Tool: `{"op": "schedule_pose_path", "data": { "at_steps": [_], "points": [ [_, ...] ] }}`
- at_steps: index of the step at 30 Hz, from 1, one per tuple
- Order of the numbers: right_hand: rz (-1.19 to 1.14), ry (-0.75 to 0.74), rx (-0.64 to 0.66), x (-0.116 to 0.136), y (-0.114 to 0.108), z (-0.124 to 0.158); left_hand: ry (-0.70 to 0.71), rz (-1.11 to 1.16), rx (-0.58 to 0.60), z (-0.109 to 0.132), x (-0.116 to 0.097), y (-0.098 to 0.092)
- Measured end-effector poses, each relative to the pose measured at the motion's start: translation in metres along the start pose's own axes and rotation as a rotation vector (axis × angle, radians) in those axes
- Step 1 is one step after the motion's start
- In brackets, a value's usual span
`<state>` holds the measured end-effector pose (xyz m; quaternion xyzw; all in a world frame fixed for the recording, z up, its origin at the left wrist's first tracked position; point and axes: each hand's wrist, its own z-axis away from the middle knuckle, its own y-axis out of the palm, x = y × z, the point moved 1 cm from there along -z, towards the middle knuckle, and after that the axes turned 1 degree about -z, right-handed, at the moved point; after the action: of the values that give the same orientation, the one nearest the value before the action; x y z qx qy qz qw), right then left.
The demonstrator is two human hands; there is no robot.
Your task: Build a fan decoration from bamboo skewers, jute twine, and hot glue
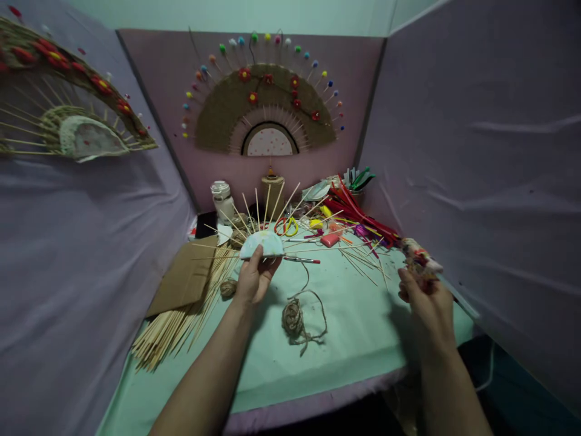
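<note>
Over green table (363, 339), pale half-disc (267, 244) fans thin sticks (256, 209).

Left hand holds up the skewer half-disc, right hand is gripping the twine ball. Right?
Head view: the right hand grips a small colourful bundle; the twine ball lies untouched on the table. The left hand holds the skewer half-disc.

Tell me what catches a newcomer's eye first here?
First comes the big half-round woven fan with red flowers and coloured bead-tipped sticks, hung on the pink back wall. Below it, the left hand holds up a small pale half-disc with wooden skewers fanning out, while the right hand grips a multicoloured bundle at the right. A loose ball of brown twine lies between them on the mint-green tablecloth.
</note>
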<state>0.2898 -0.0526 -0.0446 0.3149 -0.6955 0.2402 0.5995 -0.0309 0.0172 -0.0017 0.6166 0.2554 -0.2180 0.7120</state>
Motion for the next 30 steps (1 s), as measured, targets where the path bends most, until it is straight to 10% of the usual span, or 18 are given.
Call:
{"op": "schedule_pose_path", "data": {
  "at_steps": [5, 14, 30],
  "points": [
    [-0.328, 0.104, 0.19, 0.029, 0.004, 0.035, -0.017, 0.008, 0.065, -0.003, 0.0, -0.004],
    [-0.01, 0.041, 0.621, 0.038, 0.053, 0.119, -0.028, 0.008, 0.207, 0.0, 0.002, -0.014],
    [0.1, -0.3, 0.605, 0.035, 0.072, 0.128, -0.078, -0.023, 0.305, 0.012, 0.006, -0.01]
  ]
}}
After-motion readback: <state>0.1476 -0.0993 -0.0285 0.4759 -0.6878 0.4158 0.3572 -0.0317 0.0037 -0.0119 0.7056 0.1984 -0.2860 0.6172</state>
